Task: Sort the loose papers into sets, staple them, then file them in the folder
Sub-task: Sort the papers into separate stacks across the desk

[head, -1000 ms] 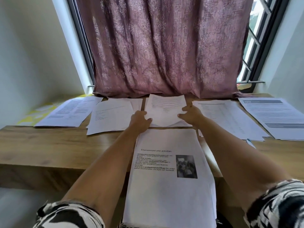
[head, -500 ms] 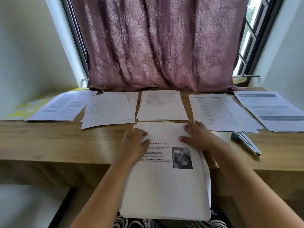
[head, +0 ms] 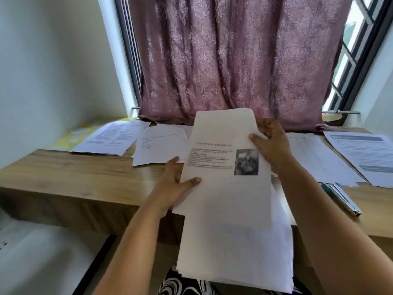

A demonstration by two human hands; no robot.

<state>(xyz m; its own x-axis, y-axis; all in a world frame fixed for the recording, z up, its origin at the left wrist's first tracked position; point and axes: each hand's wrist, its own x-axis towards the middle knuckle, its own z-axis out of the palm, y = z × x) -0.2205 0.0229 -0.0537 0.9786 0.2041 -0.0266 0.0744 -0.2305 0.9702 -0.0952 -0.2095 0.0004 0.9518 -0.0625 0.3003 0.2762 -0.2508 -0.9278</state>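
From the head camera, we see the top sheet (head: 227, 167) — the one with a heading, a few text lines and a small photo — lifted off the stack (head: 240, 258) that hangs over the near edge of the wooden desk (head: 70, 173). Half a second ago both palms lay flat on that stack; now the sheet has come up and tilts toward us. Our left hand (head: 173, 188) pinches its left edge, thumb on the printed face, fingers behind. Our right hand (head: 270, 143) grips the upper right edge, thumb in front, fingers curled behind.

We judge this as sorting in progress: one page taken up to be matched to a set. Along the back of the desk lie the sorted piles — a far-left pile (head: 112, 138), one beside it (head: 161, 145), and two on the right (head: 361, 154), with a middle pile hidden behind the raised sheet. The stapler (head: 341, 198) rests untouched near our right forearm, so stapling has not begun. No folder is plainly visible.
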